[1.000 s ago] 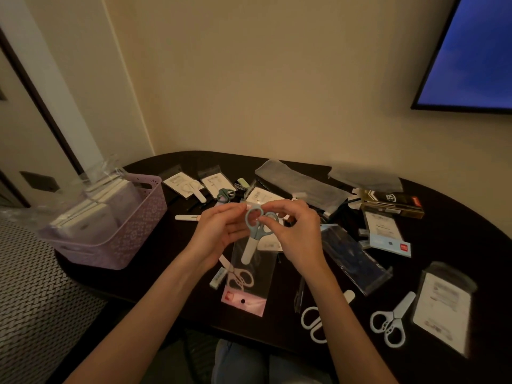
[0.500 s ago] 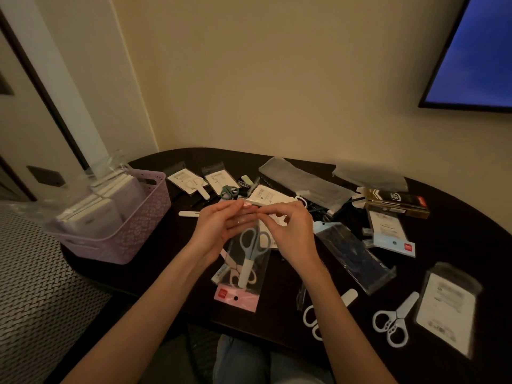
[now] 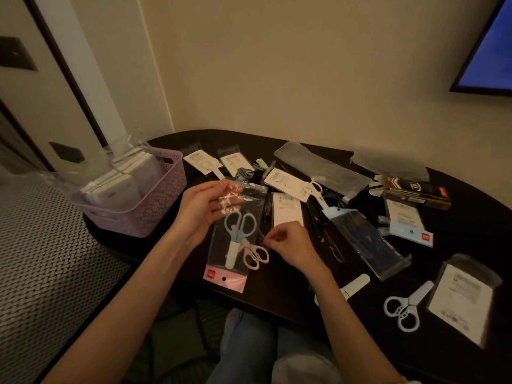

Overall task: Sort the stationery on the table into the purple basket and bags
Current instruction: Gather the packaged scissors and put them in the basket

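Observation:
My left hand [image 3: 205,209] holds the top of a clear bag with a pink header [image 3: 225,278]. Blue-handled scissors [image 3: 238,228] with a white blade cap sit inside the bag. My right hand [image 3: 291,243] is beside the bag's right edge with its fingers curled, and what it pinches is unclear. Pink scissors [image 3: 256,254] lie on the table under the bag's lower right. The purple basket [image 3: 155,206] stands at the table's left end, filled with packets in clear wrap. Light blue scissors [image 3: 406,307] lie loose at the front right.
Several bagged scissors and labelled packets crowd the dark table [image 3: 277,295] behind my hands. A long dark-blue packet [image 3: 365,242] lies to the right. A black and gold box [image 3: 415,192] sits at the back right. A white packet [image 3: 462,300] lies near the right edge.
The blue scissors have slid down into the clear bag. My right hand has let go of the bag's top and dropped to its right side; my left hand still holds the top.

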Demonstrator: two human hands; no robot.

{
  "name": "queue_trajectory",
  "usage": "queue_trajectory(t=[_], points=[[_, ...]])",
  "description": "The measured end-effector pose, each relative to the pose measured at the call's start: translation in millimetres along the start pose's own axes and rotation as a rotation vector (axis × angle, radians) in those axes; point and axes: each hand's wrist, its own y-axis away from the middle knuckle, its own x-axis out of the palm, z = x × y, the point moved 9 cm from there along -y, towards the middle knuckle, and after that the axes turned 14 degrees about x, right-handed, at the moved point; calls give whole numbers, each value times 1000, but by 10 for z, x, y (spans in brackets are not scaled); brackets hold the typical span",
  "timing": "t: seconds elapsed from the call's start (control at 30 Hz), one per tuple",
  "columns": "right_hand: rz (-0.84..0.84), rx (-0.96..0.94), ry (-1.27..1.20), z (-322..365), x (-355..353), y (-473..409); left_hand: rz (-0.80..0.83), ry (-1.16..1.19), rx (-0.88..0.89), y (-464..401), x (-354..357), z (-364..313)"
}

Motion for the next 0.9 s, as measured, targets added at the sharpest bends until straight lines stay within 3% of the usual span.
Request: queue_trajectory(t=[0.1, 0.43, 0.67, 0.9], points=[[60, 31, 91, -4, 232, 51, -29, -22, 7, 42, -85, -18], [-12, 137, 341, 21, 329, 57, -86, -86, 13, 70, -234, -17], [28, 245, 81, -168, 101, -2, -94, -78, 30, 53, -183, -47], [-38, 304, -212, -286, -238, -38, -92, -77, 47, 6, -46, -63]])
